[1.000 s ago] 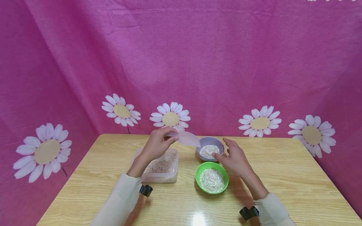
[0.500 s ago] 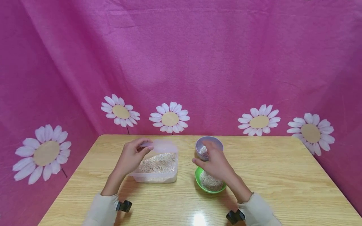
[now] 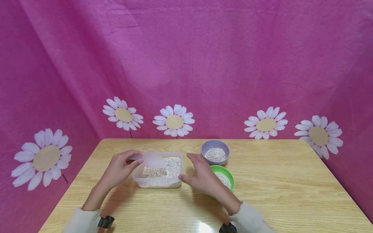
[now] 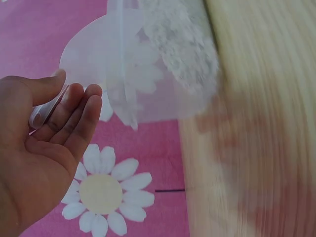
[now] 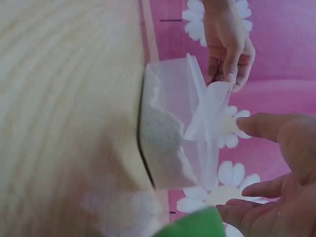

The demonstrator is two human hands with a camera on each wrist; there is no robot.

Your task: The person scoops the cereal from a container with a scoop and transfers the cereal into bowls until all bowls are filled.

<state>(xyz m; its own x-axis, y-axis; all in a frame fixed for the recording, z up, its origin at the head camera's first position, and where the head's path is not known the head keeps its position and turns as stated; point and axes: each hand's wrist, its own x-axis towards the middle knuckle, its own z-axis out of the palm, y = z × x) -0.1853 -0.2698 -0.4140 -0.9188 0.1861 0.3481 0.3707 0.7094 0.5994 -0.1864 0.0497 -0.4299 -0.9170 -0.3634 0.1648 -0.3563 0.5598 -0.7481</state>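
Note:
My left hand [image 3: 118,170] pinches the handle of a translucent plastic scoop [image 3: 154,160] between thumb and fingers. The scoop's blade hangs over the left part of a clear plastic container [image 3: 158,185] of oat flakes [image 3: 174,166]. In the right wrist view the scoop [image 5: 210,111] dips at the container's open top. My right hand [image 3: 204,176] holds nothing; its thumb and fingers are spread beside the container's right wall. Whether the thumb touches that wall I cannot tell. Under the right hand, a green bowl [image 3: 231,176] of oat flakes is partly hidden.
Behind the green bowl stands a purple bowl [image 3: 205,149], also with oat flakes in it. All of this is on a light wooden table [image 3: 276,181]. A pink cloth [image 3: 186,64] with large white flowers hangs behind and at the sides.
The left hand has carried the scoop leftward and down, from beside the purple bowl to over the container. My right hand has moved left from the purple bowl, across the green bowl.

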